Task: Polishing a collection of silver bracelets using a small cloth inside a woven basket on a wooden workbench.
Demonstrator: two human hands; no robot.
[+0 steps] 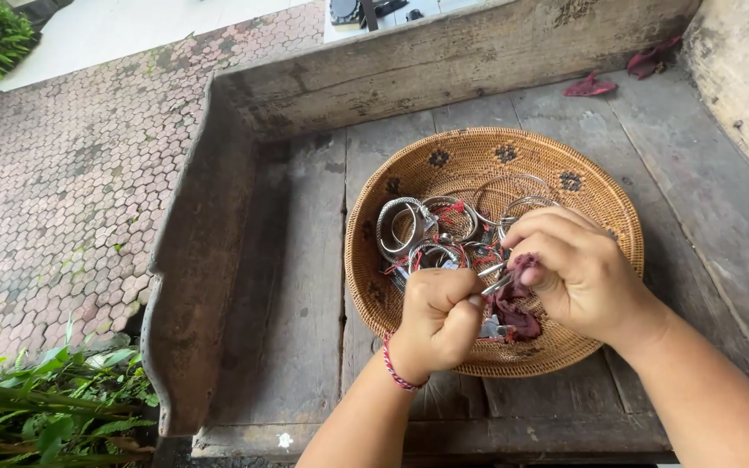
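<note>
While the left hand (438,316) grips 1 silver bangle (494,282) over the basket (409,173), the right hand (576,270) pinches a dark red cloth (513,314) against it; judging by the pile (426,230) of bangles beside them, most remain unpolished.

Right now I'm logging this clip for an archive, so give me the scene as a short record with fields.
Setting: weathered wooden tray-table outdoors, beside brick paving
Container: round woven basket
Contents: silver bangles with red tags
Left hand: fist closed on a small silver piece, red cord bracelet on the wrist
Right hand: pressing a dark red cloth to that piece
Surroundings: green plants at lower left
</note>
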